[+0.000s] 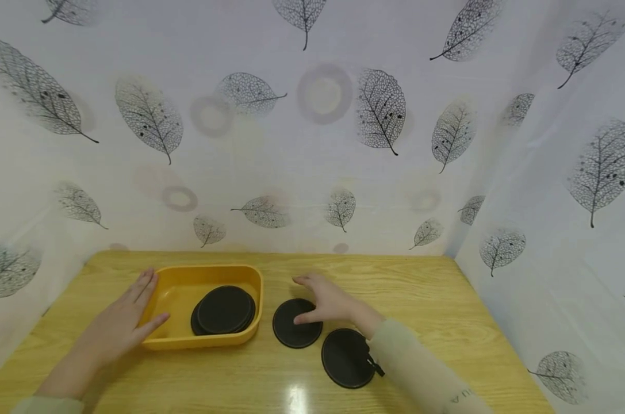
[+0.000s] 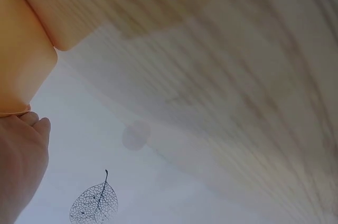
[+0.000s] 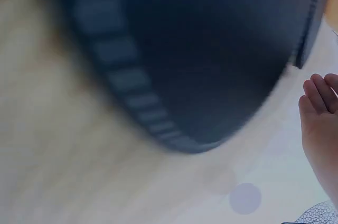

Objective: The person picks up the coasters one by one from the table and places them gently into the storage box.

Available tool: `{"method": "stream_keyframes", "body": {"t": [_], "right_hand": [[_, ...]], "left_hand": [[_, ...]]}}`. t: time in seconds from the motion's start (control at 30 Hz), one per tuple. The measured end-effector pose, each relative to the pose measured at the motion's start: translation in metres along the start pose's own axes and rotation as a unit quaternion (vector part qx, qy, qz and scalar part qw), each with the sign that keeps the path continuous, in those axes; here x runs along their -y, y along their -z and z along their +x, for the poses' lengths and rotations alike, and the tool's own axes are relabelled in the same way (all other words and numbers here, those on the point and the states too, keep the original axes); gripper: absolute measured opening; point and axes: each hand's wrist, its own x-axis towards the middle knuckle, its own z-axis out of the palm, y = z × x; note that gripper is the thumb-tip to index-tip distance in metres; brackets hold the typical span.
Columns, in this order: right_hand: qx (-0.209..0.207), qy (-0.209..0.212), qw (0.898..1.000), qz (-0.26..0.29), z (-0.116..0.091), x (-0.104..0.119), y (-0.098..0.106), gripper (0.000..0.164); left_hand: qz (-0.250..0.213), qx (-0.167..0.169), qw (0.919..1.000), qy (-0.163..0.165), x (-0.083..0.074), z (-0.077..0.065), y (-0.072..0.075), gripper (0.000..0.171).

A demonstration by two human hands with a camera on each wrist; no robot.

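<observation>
Bare table (image 1: 421, 287) opens out right of the right hand (image 1: 322, 299), room to pass there; tight squeeze between yellow tray (image 1: 203, 343) and nearest black disc (image 1: 288, 334); inside, stacked discs (image 1: 226, 309) crowd the right; tray's left reachable from above, left hand (image 1: 121, 322) bordering it.

Over at the lower left of the frame, a left hand (image 2: 24, 155) has its fingertips right up against the edge of an orange-yellow tray (image 2: 24, 60), whose smooth walls fill the upper left. The counter (image 2: 222, 39), wood-grained and blurry, streaks across the top and right. Below, a pale sheet (image 2: 174, 187) bears a dark veined leaf (image 2: 97, 203) and a faint greyish circle (image 2: 136, 135).
</observation>
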Motion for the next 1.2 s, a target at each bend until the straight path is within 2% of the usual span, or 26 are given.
{"method": "stream_keyframes", "body": {"t": [0.2,0.43,0.6,1.0,1.2], "right_hand": [[0.023,0.001,0.999,-0.033,-0.018,-0.010,-0.015,0.103],[0.045,0.039,0.996,-0.064,-0.026,-0.008,-0.022,0.114],[0.040,0.052,0.995,-0.082,-0.027,-0.006,-0.024,0.112],[0.035,0.045,0.994,-0.089,-0.023,-0.002,-0.024,0.108],[0.025,0.065,0.991,-0.112,-0.022,0.001,-0.023,0.107]], "left_hand": [[0.006,0.002,1.0000,-0.005,0.000,0.001,0.000,0.085],[0.030,0.000,0.9993,-0.023,0.002,0.003,0.001,0.084],[0.048,0.003,0.9985,-0.027,0.001,0.005,0.003,0.083],[0.055,0.007,0.9981,-0.029,-0.002,0.005,0.010,0.081],[0.063,0.004,0.9974,-0.035,-0.002,0.006,0.009,0.082]]}}
